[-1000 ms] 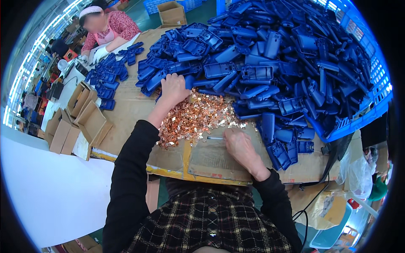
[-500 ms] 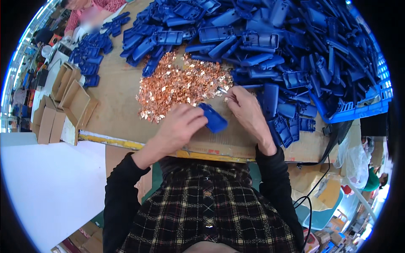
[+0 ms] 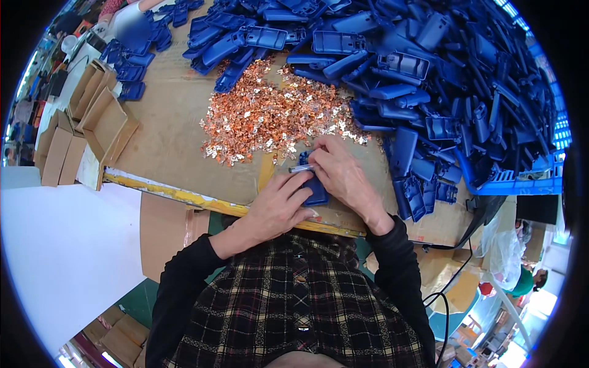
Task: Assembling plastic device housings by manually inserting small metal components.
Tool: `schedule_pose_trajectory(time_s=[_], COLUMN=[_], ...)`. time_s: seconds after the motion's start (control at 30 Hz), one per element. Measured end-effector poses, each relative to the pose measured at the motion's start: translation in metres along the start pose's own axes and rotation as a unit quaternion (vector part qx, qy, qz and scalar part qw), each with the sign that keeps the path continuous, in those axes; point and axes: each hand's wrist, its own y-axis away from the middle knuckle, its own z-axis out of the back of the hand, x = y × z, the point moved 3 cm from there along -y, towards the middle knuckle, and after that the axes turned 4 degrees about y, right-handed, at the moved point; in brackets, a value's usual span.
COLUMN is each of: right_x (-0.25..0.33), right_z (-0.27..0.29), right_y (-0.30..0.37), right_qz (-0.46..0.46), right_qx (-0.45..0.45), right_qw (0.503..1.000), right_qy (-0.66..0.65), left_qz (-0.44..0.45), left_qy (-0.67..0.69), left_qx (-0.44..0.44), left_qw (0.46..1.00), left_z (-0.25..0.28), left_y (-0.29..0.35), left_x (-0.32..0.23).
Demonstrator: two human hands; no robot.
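Observation:
My left hand (image 3: pixel 278 207) is closed on the edge of a blue plastic shell (image 3: pixel 316 194) close to the table's near edge. Over the far end of that shell, my right hand (image 3: pixel 343 175) pinches a slim silver tool (image 3: pixel 300 168), which lies across the shell and points left. Fingers of both hands cover much of the shell, so its inside and the tool's tip are hard to make out. Just beyond my hands spreads a heap of small copper-coloured metal pieces (image 3: pixel 279 113).
Blue shells (image 3: pixel 399 92) pile high at the back and right, some in a blue basket (image 3: pixel 521 184). More shells (image 3: pixel 130 73) lie far left near another person's arm (image 3: pixel 147 5). Opened cardboard boxes (image 3: pixel 104 132) stand at the left edge. A black cable (image 3: pixel 451 294) hangs at the right.
My right hand has come from the copper-coloured heap, toward me and left, to the blue shell. The left hand has shifted slightly nearer and right with the shell. The view has shifted too.

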Motion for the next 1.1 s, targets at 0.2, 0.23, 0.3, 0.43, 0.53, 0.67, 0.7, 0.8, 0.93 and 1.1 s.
schedule_pose_trajectory(time_s=[0.2,0.23,0.3,0.43,0.53,0.67,0.7,0.8,0.93,1.1], right_x=[0.001,0.0,-0.006,-0.008,-0.011,-0.007,-0.005,-0.005,-0.01,-0.009], right_z=[0.004,0.003,0.002,0.0,0.001,0.002,0.003,-0.014,-0.019,-0.021], right_y=[0.0,0.001,0.0,0.0,0.0,-0.003,-0.003,0.002,0.005,0.006], right_qz=[-0.064,-0.066,-0.108,-0.099,-0.116,-0.198,-0.189,-0.163,-0.166,-0.188], right_qx=[0.026,0.026,0.039,0.033,0.036,-0.007,-0.051,-0.06,-0.015,0.008], right_qw=[0.997,0.997,0.99,0.993,0.99,0.889,0.818,0.734,0.76,0.753], right_qy=[-0.023,-0.023,-0.077,-0.058,-0.067,-0.412,-0.541,-0.657,-0.629,-0.63], left_qz=[-0.005,-0.004,-0.006,0.003,0.008,0.008,0.007,0.002,0.006,0.008], left_qy=[0.041,0.038,0.038,0.031,0.013,-0.019,-0.017,-0.017,-0.009,0.0], left_qx=[-0.001,-0.001,0.0,0.0,0.011,0.025,0.025,0.024,0.025,0.027], left_qw=[0.999,0.999,0.999,1.0,1.0,0.999,1.0,1.0,1.0,1.0], left_z=[-0.003,-0.002,-0.002,-0.003,-0.002,-0.003,-0.003,-0.004,-0.004,-0.005], left_y=[0.004,0.004,0.003,0.003,0.0,-0.001,-0.002,-0.003,-0.003,-0.003], left_x=[0.005,0.005,0.005,0.004,0.002,0.001,0.001,0.0,0.001,0.004])
